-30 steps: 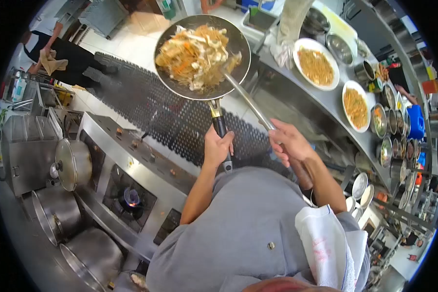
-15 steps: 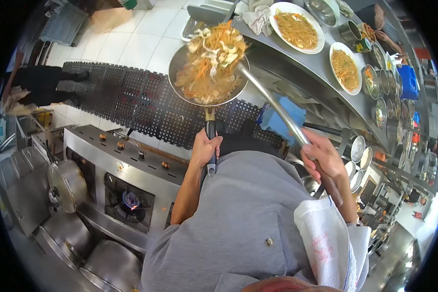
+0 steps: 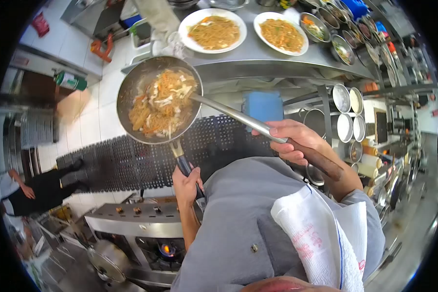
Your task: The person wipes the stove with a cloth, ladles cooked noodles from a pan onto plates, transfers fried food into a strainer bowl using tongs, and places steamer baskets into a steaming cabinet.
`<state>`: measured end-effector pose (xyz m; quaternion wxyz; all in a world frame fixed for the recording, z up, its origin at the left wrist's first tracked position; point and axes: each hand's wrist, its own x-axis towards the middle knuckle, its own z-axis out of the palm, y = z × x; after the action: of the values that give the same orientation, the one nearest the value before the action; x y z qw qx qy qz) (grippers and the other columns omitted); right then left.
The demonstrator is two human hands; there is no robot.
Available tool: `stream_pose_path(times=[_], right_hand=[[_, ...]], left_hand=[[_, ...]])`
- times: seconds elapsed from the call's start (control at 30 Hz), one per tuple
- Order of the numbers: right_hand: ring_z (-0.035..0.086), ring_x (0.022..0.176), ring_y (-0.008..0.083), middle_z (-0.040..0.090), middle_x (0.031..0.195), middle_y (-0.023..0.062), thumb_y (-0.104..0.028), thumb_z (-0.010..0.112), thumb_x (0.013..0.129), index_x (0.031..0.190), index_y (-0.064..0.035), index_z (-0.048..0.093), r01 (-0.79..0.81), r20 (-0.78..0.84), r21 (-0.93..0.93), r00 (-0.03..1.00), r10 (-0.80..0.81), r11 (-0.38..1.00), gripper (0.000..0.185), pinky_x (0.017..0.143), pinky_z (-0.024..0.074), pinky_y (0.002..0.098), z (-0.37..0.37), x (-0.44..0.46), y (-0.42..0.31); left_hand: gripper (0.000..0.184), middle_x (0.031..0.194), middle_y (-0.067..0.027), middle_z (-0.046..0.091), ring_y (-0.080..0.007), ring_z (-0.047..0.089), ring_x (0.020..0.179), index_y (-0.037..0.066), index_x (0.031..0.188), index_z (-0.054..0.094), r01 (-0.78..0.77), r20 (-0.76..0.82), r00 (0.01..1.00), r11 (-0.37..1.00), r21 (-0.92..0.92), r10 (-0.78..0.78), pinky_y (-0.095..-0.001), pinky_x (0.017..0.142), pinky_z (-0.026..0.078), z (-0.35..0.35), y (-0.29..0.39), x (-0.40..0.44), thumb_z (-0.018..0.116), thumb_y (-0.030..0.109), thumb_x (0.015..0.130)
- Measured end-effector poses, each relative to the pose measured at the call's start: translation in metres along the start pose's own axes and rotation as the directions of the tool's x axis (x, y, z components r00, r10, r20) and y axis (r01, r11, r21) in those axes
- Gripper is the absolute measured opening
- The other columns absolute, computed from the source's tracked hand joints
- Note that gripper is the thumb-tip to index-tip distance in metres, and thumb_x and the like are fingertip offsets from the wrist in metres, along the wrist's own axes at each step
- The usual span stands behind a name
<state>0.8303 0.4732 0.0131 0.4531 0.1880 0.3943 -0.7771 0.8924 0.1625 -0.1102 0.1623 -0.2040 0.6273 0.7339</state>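
My left hand (image 3: pixel 187 185) is wrapped round the black handle of a frying pan (image 3: pixel 125 97), held up above the floor mat. Stir-fried noodles (image 3: pixel 161 109) with carrot shreds and pale pieces fill its middle. In my right hand (image 3: pixel 299 141) is a long-handled metal cooking utensil (image 3: pixel 233 114) with a worn brown grip. Its shaft crosses the pan's right rim, and the head is hidden among the noodles. Two white oval plates of noodles, a left plate (image 3: pixel 183 36) and a right plate (image 3: pixel 304 47), stand on the counter beyond the pan.
A steel counter (image 3: pixel 219 61) carries several bowls of ingredients (image 3: pixel 315 27). Below it is a blue container (image 3: pixel 264 106). Behind my left arm, a stove burner (image 3: pixel 167 250) is lit. Another person (image 3: pixel 39 192) stands at the far left on the perforated black mat (image 3: pixel 126 158).
The view has turned toward the counter, with the plates now closer to the pan. Noodles that were heaped high on the utensil now lie lower in the pan. Both grips are unchanged.
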Motion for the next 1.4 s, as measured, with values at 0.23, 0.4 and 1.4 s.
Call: stream_pose_path(times=[0.23, 0.4, 1.4], right_hand=[[0.040, 0.034, 0.0081, 0.040, 0.056, -0.0005, -0.018, 0.044, 0.098, 0.126, 0.0001, 0.046, 0.126, 0.034, 0.088, 0.991, -0.129, 0.988, 0.034, 0.023, 0.0366, 0.0240, 0.009, -0.050, -0.050], [0.044, 0.033, 0.0103, 0.042, 0.055, 0.0026, -0.016, 0.037, 0.099, 0.135, 0.0063, 0.035, 0.269, 0.074, 0.202, 0.955, -0.288, 0.942, 0.042, 0.023, 0.0410, 0.0257, 0.014, -0.079, -0.094], [0.063, 0.064, 0.0414, 0.060, 0.068, 0.0241, -0.017, 0.055, 0.089, 0.102, -0.0007, 0.047, 0.072, 0.113, -0.994, 0.642, -0.758, -0.087, 0.022, 0.061, 0.0492, 0.0509, -0.151, 0.070, -0.112]], left_hand=[[0.014, 0.056, -0.0058, 0.049, -0.0140, 0.048, 0.039, 0.002, 0.089, 0.046, -0.082, 0.084, 0.993, 0.997, -0.018, 0.083, -0.0273, 0.036, 0.040, 0.033, 0.021, 0.026, 0.059, 0.000, 0.084], [0.014, 0.061, -0.0035, 0.048, -0.0124, 0.048, 0.040, 0.001, 0.089, 0.046, -0.058, 0.092, 0.994, 0.996, -0.063, 0.063, -0.0255, 0.036, 0.039, 0.059, 0.032, 0.041, 0.059, -0.001, 0.084], [0.015, 0.056, -0.0024, 0.039, -0.0117, 0.040, 0.038, 0.002, 0.096, 0.046, -0.235, 0.006, 0.972, 0.969, 0.073, 0.235, -0.0257, 0.032, 0.036, 0.105, 0.150, 0.061, 0.055, 0.004, 0.085]])
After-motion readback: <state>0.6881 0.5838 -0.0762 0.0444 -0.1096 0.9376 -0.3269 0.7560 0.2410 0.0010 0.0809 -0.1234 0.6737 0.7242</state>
